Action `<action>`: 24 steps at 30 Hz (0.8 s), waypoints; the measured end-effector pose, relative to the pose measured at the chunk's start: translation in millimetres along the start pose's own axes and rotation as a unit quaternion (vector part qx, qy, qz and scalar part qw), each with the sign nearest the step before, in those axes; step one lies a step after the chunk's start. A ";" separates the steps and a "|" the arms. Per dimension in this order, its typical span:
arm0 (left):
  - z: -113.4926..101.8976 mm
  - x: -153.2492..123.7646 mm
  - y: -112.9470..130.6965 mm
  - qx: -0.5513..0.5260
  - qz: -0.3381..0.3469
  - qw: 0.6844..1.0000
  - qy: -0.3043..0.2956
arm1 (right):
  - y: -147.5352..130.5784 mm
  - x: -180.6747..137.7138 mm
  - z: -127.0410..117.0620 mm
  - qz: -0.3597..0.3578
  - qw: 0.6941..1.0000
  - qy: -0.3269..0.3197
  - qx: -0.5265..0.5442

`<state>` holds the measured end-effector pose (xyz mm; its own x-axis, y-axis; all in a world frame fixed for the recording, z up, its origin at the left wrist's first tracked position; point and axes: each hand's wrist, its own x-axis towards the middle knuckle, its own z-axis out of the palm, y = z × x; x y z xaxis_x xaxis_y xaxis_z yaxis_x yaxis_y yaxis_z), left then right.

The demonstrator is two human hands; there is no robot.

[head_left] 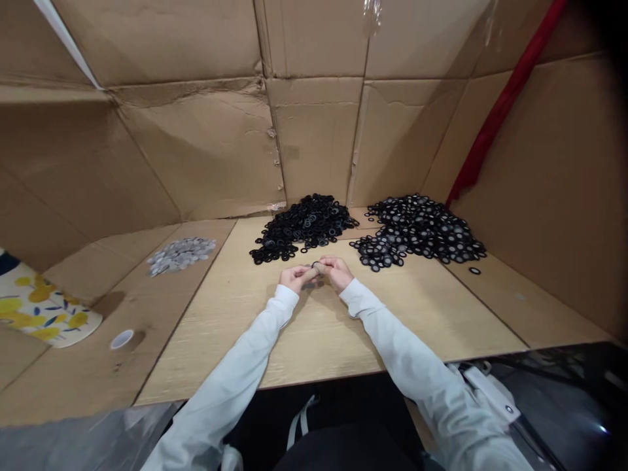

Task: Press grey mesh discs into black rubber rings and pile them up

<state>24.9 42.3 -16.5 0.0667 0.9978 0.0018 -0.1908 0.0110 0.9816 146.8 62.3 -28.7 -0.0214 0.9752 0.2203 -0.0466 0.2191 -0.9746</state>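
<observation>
My left hand (pixel 296 277) and my right hand (pixel 336 272) meet over the middle of the board, fingertips closed together on one small black ring (pixel 315 265). Whether a disc sits inside that ring is hidden by my fingers. Just beyond my hands lies a heap of plain black rings (pixel 307 226). To the right of it spreads a larger heap of black rings with pale grey centres (pixel 424 229). Off to the left is a low pile of thin, whitish discs (pixel 181 254).
Cardboard walls (pixel 314 137) enclose the back and sides of the board (pixel 235 333). At left stand a yellow-and-blue patterned cylinder (pixel 53 307) and a small white roll (pixel 122 339). A single filled ring (pixel 474 271) lies apart at right. Red cloth (pixel 495 124) hangs above.
</observation>
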 end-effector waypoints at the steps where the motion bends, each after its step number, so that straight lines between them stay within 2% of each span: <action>1: 1.4 -0.9 0.2 0.003 0.002 1.000 -0.001 | 1.1 0.0 1.4 -0.002 1.000 0.007 -0.008; 6: 5.6 0.0 -2.9 0.021 0.006 1.000 -0.007 | -1.6 -1.8 6.1 0.004 0.995 0.080 -0.065; 8: 4.2 2.2 -4.9 0.039 0.005 0.999 -0.011 | -4.4 -2.5 5.9 -0.002 0.992 0.087 -0.092; 16: -6.9 2.5 5.1 0.162 0.127 0.978 0.025 | -8.0 -2.3 -0.3 -0.067 0.981 0.034 -0.178; 21: -5.6 -0.5 19.2 0.172 0.128 0.977 0.012 | -13.8 -6.0 -2.2 -0.141 0.963 0.027 -0.229; 24: -7.9 1.3 23.0 0.178 0.114 0.977 -0.017 | -16.7 -7.2 -5.6 -0.167 0.957 0.005 -0.239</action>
<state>12.9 44.3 4.6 0.0952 0.9690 0.2281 0.1482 -0.2404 0.9593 153.4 51.9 -14.2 -0.0757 0.8483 0.5241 0.4127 0.5051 -0.7580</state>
